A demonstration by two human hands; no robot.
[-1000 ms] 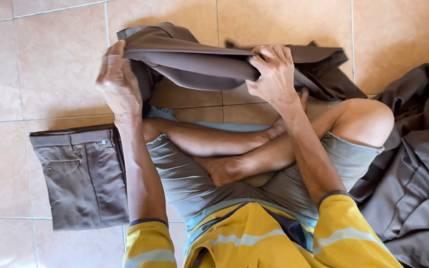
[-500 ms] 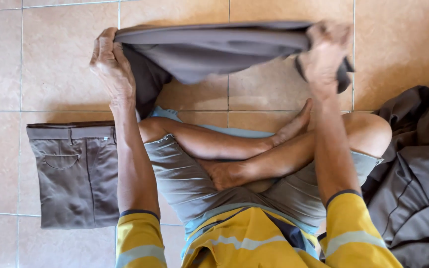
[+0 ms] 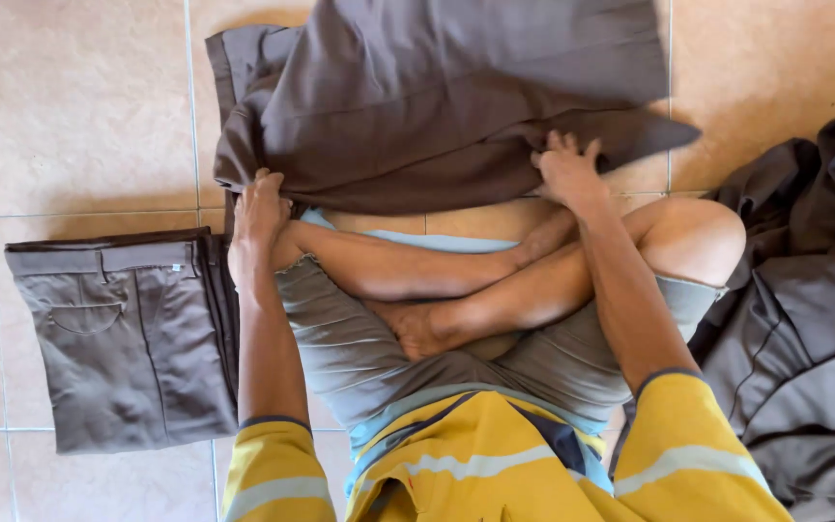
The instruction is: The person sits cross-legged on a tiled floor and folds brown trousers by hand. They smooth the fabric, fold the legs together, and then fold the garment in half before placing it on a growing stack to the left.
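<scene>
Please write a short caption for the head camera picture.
Seated cross-legged, both hands, left hand and right hand, press brown trousers onto floor tiles.

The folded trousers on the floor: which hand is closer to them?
Left. The left hand grips the spread garment just above the folded trousers; the right hand presses that garment far across the legs.

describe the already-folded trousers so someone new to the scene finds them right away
Start at the seated person's crossed legs on the tiled floor. Beside the left forearm lie the folded trousers, a neat grey-brown rectangle showing waistband and pocket. The garment under both hands is spread out, and the pile opposite is crumpled.
</scene>
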